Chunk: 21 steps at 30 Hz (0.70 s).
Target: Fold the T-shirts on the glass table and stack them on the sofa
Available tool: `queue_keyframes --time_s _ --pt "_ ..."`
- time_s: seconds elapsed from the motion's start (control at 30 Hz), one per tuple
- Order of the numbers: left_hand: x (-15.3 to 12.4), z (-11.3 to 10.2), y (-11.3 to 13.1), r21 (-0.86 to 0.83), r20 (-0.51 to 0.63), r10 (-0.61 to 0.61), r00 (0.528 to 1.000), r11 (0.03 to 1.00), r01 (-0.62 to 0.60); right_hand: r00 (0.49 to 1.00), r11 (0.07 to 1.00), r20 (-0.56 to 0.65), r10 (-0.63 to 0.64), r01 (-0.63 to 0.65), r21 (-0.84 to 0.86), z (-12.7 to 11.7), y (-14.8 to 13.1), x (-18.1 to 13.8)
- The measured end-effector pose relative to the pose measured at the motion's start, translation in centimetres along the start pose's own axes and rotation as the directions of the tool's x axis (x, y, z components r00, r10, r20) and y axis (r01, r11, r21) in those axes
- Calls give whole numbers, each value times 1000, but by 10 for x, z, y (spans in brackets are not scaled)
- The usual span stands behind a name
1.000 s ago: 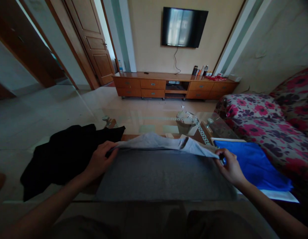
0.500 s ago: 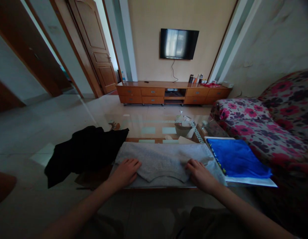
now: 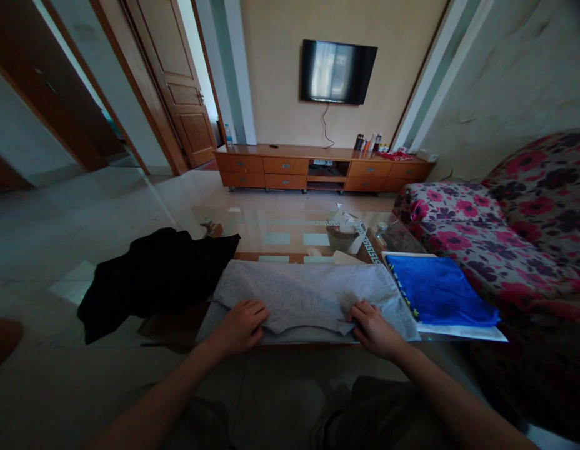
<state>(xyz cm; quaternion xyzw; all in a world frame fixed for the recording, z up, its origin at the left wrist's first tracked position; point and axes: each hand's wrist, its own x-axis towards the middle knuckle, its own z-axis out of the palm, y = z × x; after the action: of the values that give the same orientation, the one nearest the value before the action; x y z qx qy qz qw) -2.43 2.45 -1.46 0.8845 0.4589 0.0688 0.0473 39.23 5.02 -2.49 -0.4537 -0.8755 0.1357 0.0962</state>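
A grey shirt (image 3: 304, 287) lies folded on the near part of the glass table (image 3: 245, 232), its curved neckline toward me. My left hand (image 3: 242, 326) has its fingers curled and closed on the near left part of the shirt. On the right side, my right hand (image 3: 375, 329) pinches the cloth beside the neckline. Fingertips of both hands are partly hidden. To the left lies a crumpled black garment (image 3: 154, 275). A folded blue cloth (image 3: 442, 290) rests on something white at the right, beyond my right hand.
A flower-patterned sofa (image 3: 487, 231) stands close on the right. Under the glass, a bowl-like container (image 3: 342, 239) with papers shows. Across the floor are a low wooden cabinet (image 3: 285, 165) with bottles on it and a wall television (image 3: 337, 72).
The shirt's upper layer has come slightly toward me at the neckline, with both hands on it. The view has tipped down a little, and the fingers look more closed.
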Motion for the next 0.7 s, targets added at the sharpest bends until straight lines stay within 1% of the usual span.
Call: queue_keyframes --time_s 0.13,0.3,0.37,0.43,0.5,0.57,0.6,0.63,0.7 --pt "3 7 1 -14 25 10 1000 1000 -10 1000 999 28 -14 15 -28 3 -2 3" --pt "3 3 3 -43 56 33 998 999 -31 1000 1000 30 6 -5 -20 -1 -4 1" --pt "5 3 0 -77 69 43 997 996 -37 999 1000 45 8 -9 12 0 0 2" --pt "12 3 -6 -121 48 30 998 992 -24 999 996 39 19 -22 90 3 9 8" --pt "22 0 -10 -162 -39 -13 999 987 6 997 984 -36 72 -65 165 7 23 19" --pt "33 -9 -5 -230 -200 -54 978 973 6 977 977 -150 151 -124 171 11 38 31" --pt "35 -17 3 -283 -295 -69 953 959 -19 963 977 -198 182 -154 148 13 44 36" --pt "36 -27 15 -349 -393 -78 916 935 -70 953 977 -229 200 -177 116 15 49 41" --pt "28 -48 45 -494 -571 -147 808 847 -195 945 978 -251 209 -202 52 18 55 46"
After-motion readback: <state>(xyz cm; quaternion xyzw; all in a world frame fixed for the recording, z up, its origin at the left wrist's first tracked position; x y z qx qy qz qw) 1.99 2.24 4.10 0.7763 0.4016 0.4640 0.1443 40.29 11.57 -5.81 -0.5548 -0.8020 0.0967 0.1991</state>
